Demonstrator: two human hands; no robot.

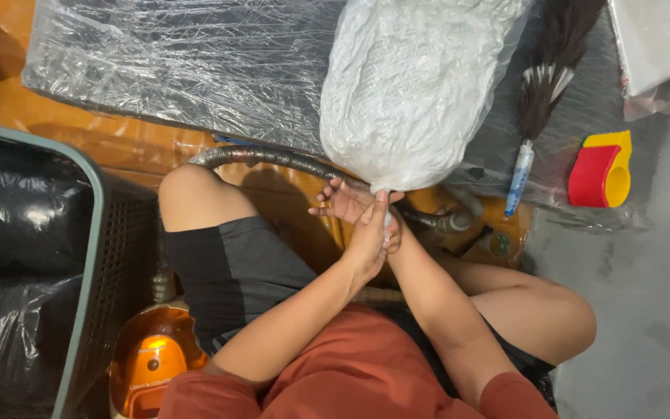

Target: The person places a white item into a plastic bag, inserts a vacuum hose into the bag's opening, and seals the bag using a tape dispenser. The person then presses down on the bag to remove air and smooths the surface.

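A large white plastic bag [412,85], stuffed full, lies in front of me, and its twisted neck points down toward my lap. My left hand [370,237] is closed around that neck just below the bag's bottom. My right hand [341,203] lies under and behind the left one, against the neck, with its fingers spread out to the left. The left hand covers the right palm, so any hold there is hidden. Both forearms meet over my crossed legs.
A flat object wrapped in clear plastic [180,62] lies behind the bag. A feather duster [543,77] and a red and yellow tape dispenser [602,172] lie at the right. A grey hose [273,159] runs past my knee, with an orange vacuum cleaner [149,365] and a grey basket [91,256] at the left.
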